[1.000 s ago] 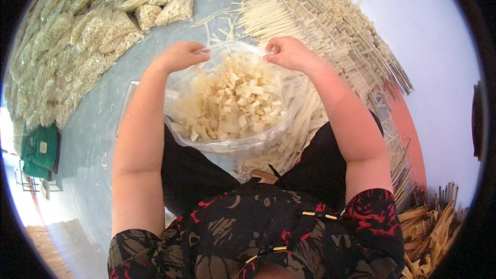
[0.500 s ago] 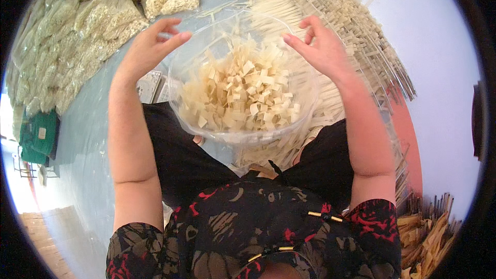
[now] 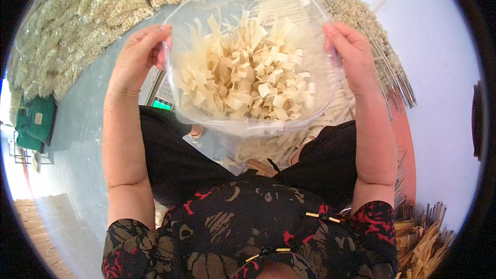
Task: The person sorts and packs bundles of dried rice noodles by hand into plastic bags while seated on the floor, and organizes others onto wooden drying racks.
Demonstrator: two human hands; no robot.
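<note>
In the head view a wide clear plastic bag (image 3: 297, 111) gapes in front of me, holding a loose heap of short pale flat strips (image 3: 253, 77). My left hand (image 3: 142, 49) pinches its rim at the left side, and my right hand (image 3: 349, 51) pinches the rim at the right. Partly hidden behind the bag, at its left, is a digital scale (image 3: 162, 93) with a lit green display.
Piles of filled clear bags (image 3: 77, 31) cover the upper left floor. Long pale strips and bundled thin rods (image 3: 361, 20) lie along the right by a pale wall (image 3: 439, 98). Green bundles (image 3: 36, 121) sit at left, darker dried strips (image 3: 423, 243) at lower right.
Both hands have moved outward from the bag's top. They loosened from the rim, then closed on it again at the sides, and the bag's mouth now spreads wider and reaches higher in view.
</note>
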